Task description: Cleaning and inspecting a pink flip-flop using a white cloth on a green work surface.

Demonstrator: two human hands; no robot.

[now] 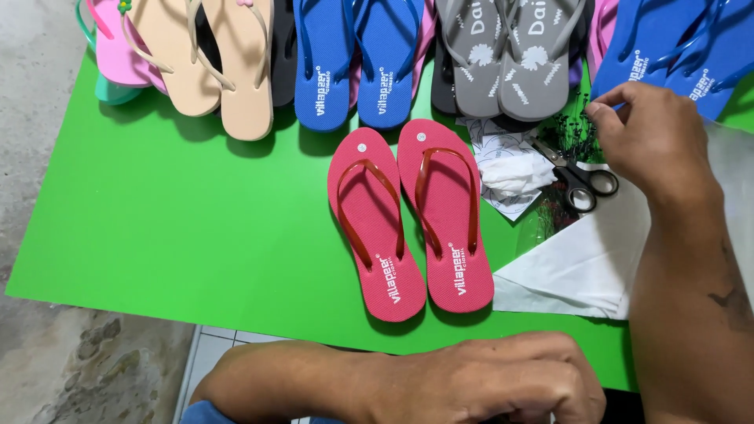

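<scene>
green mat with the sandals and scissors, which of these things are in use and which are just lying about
In use:
right hand reaching at the small dark beads
black-handled scissors
red rubber flip-flop pair
left hand, resting at the near edge

Lying about:
blue flip-flops
grey flip-flops
beige flip-flops
white paper sheet

2 red flip-flops (408,220), 4 blue (357,63), 2 grey (510,55), 2 beige (208,63), 1 scissors (581,177).
</scene>
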